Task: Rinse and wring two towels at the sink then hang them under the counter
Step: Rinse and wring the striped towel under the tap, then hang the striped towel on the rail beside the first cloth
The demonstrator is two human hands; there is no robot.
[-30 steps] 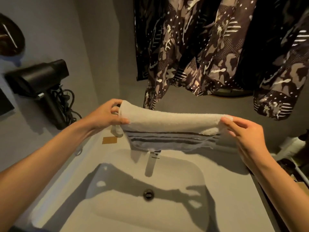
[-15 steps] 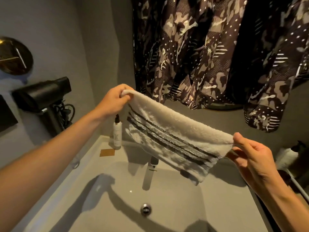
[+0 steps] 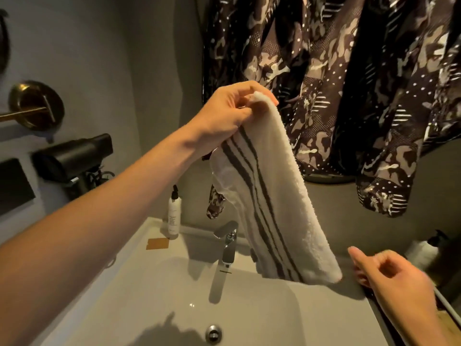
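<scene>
A white towel (image 3: 272,201) with dark stripes hangs folded over the sink (image 3: 154,295). My left hand (image 3: 229,113) pinches its top corner high above the basin. The towel's lower end dangles just right of the chrome faucet (image 3: 228,243). My right hand (image 3: 394,275) is at the lower right, a little to the right of the towel's bottom corner, fingers loosely curled and holding nothing. No water runs from the faucet. Only one towel is in view.
Patterned dark garments (image 3: 336,83) hang on the wall behind the sink. A white pump bottle (image 3: 173,216) and a tan card (image 3: 157,243) sit at the sink's back left. A black hair dryer (image 3: 72,158) is mounted on the left wall. The drain (image 3: 213,333) is near the bottom.
My right hand has let go of the towel and dropped away to the right. My left hand has raised its corner, so the towel now hangs down instead of stretching between both hands.
</scene>
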